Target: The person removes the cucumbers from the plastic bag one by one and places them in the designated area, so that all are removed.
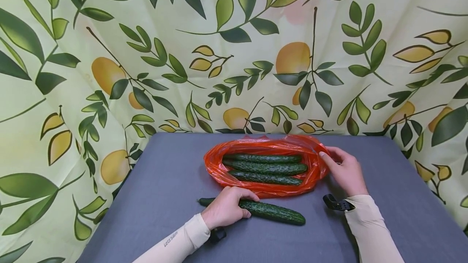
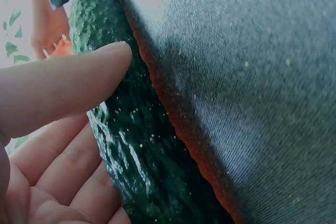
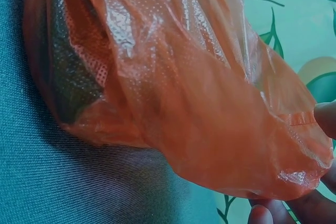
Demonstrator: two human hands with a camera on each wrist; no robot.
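Observation:
A red plastic bag point(image 1: 263, 192) lies with its mouth spread wide, and three dark green cucumbers point(image 1: 268, 168) rest side by side inside it. My left hand point(image 1: 228, 206) grips another cucumber point(image 1: 274, 212) in front of the bag; in the left wrist view the thumb point(image 2: 100, 72) lies across its bumpy skin, with the fingers on the other side. At the bag's right end my right hand point(image 1: 345, 169) pinches the rim. In the right wrist view, thin red plastic point(image 3: 210, 124) stretches to the fingertips, and a cucumber shows dimly through it.
A grey cloth-covered table point(image 1: 164, 173) lies under everything. Behind it hangs a pale curtain point(image 1: 248, 84) printed with leaves and orange fruit. A black strap point(image 1: 336, 203) is worn at the right wrist, and a dark wrist device point(image 1: 218, 234) sits below the left one.

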